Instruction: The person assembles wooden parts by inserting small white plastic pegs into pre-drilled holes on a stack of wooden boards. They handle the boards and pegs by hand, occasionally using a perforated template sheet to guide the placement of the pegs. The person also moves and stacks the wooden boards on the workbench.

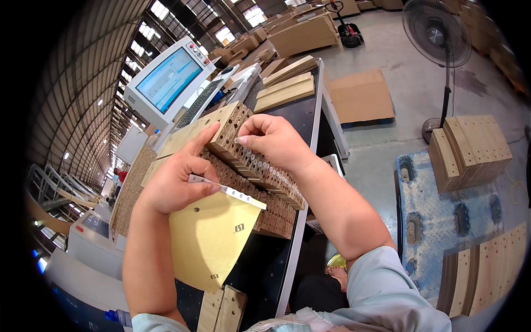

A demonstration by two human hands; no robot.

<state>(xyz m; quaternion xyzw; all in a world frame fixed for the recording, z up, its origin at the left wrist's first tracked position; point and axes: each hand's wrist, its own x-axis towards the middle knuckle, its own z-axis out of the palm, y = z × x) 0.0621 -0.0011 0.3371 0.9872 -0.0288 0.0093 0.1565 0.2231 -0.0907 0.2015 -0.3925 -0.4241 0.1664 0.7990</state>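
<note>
A yellow backing sheet (210,238) hangs from my left hand (180,180), whose thumb and fingers are closed on its upper edge. Along that edge runs a strip of small white printed labels (238,195). My right hand (279,143) is closed in a pinch at the end faces of a stack of wooden boards (224,130). Whatever lies between its thumb and forefinger is too small to make out. Just below those fingertips, a row of small round pale stickers (265,166) follows the drilled board ends. The left hand's forefinger points toward the stack's corner.
Beyond the stack stand a monitor (168,80) and a keyboard (200,103). More boards lie on the dark worktable, at its far end (285,93) and near edge (221,310). On the right are a blue pallet (431,221) with stacked boards (470,149) and a standing fan (437,36).
</note>
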